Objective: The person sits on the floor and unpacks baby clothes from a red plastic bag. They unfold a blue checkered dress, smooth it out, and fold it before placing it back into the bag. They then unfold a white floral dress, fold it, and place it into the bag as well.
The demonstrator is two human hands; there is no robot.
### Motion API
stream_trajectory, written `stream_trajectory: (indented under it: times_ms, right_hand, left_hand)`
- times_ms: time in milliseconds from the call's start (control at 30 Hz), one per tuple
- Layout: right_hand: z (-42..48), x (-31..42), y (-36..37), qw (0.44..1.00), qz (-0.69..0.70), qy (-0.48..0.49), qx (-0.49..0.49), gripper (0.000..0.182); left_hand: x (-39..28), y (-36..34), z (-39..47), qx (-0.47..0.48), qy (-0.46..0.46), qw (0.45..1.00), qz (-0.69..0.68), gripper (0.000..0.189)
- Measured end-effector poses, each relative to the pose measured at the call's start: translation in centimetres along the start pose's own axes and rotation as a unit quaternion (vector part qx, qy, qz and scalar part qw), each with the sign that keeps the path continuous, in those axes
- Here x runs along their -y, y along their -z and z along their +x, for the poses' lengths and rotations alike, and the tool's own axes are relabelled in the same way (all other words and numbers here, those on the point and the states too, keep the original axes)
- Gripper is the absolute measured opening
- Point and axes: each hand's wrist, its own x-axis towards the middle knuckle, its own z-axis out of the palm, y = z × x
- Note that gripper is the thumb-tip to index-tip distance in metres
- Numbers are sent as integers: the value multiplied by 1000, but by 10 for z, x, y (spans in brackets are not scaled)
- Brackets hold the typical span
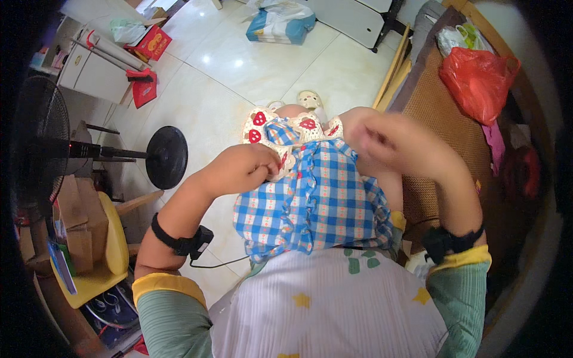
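A small blue-and-white checked garment (340, 192) with ruffled trim lies across my lap. At its top is a cream crocheted collar (309, 127) with red spotted motifs. My left hand (248, 168) pinches the collar's lower left edge between curled fingers. To the right of the collar, my right hand (385, 138) is raised over my thigh with its fingers bent. It is blurred, and whether it holds anything fine cannot be made out. Each forearm wears a black strap with a small device, the left one (201, 241) trailing a cable.
A black pedestal fan (166, 157) and a yellow chair (114, 237) bearing cardboard stand at left. On the right, a woven-covered seat (421, 107) holds a red plastic bag (479, 83). A plastic-wrapped blue pack (281, 24) lies on the tiled floor ahead.
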Motion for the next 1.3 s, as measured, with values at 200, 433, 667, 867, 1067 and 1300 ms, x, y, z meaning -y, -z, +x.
stream_trajectory:
  times_ms: [200, 433, 667, 867, 1067, 1300]
  right_hand:
    - [116, -59, -68, 995, 20, 43, -88, 28]
    - [79, -35, -38, 990, -9, 9, 141, 25]
    - [3, 24, 1, 938, -137, 293, -124, 13]
    - [0, 40, 6, 938, 202, 281, -20, 22]
    - [-23, 41, 22, 972, -70, 210, -73, 28]
    - [-89, 65, 111, 909, -250, 200, -266, 22]
  left_hand:
    - [17, -9, 24, -56, 65, 995, 55, 33]
    - [20, 23, 20, 71, 89, 968, 222, 28]
    - [-70, 84, 14, -167, -13, 952, 255, 22]
    - [-147, 98, -13, -168, -113, 898, 392, 26]
    - [-192, 121, -23, -189, -110, 844, 489, 27]
    - [-155, 135, -3, -300, -116, 936, 145, 30]
